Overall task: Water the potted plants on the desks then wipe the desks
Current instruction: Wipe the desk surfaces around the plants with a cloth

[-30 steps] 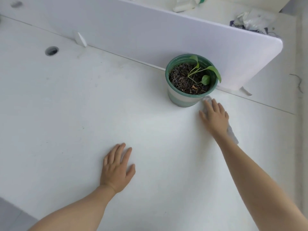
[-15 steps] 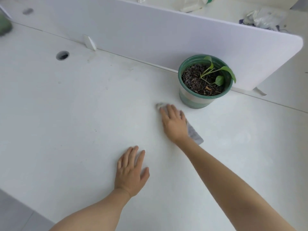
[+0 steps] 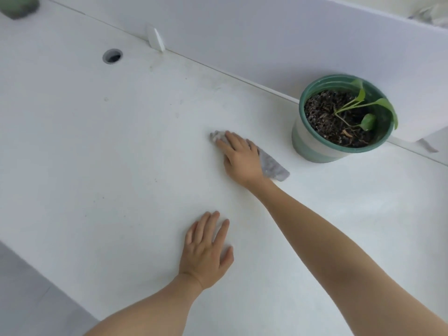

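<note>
A green pot (image 3: 315, 146) holding dark soil and a small leafy plant (image 3: 368, 110) stands on the white desk (image 3: 97, 146) against the divider. My right hand (image 3: 240, 157) presses a grey cloth (image 3: 272, 166) flat on the desk with straight fingers, left of the pot and apart from it. The cloth shows at my fingertips and behind my palm. Nearer to me, my left hand (image 3: 206, 251) rests flat on the desk with fingers spread, holding nothing.
A white divider panel (image 3: 266, 40) runs along the back of the desk, fixed by a small bracket (image 3: 155, 40). A round cable hole (image 3: 112, 56) lies at the back left. Another green pot (image 3: 19, 6) is blurred at the top left corner. The desk's front edge (image 3: 48, 275) drops to grey floor.
My right hand has slid the cloth leftward, from beside the pot's base out over the open desk. My left hand has stayed flat on the desk. The view shifted left.
</note>
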Demonstrator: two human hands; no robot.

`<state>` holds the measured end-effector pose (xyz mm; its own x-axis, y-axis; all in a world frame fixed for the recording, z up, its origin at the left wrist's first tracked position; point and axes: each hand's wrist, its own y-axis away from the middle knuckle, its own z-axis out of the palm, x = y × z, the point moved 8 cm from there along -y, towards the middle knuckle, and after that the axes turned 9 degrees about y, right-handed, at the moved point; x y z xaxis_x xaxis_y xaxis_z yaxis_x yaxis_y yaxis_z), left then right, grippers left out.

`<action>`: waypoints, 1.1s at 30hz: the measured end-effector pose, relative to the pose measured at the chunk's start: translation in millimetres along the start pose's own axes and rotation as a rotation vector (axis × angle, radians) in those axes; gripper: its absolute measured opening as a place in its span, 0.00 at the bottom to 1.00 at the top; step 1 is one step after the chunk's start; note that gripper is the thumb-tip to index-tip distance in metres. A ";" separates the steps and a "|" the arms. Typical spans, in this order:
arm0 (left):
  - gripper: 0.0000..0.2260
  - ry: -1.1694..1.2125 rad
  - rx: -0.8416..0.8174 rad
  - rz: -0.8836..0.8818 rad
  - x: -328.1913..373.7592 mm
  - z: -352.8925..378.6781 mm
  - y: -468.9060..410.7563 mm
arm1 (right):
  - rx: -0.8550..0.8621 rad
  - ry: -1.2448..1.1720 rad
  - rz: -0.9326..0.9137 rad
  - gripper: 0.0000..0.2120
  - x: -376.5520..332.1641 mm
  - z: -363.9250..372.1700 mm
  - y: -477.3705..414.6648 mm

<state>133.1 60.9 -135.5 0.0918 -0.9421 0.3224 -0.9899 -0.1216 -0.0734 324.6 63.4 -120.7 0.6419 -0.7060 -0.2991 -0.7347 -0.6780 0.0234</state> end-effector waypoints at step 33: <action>0.23 0.027 -0.110 -0.046 -1.2 1.2 -2.4 | 0.067 -0.009 0.396 0.24 13.2 -9.7 120.0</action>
<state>135.5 61.9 -136.8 0.1362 -0.9273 0.3488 -0.9907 -0.1283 0.0457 247.0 -29.3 -112.6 0.3042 -0.9081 -0.2878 -0.9379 -0.3384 0.0764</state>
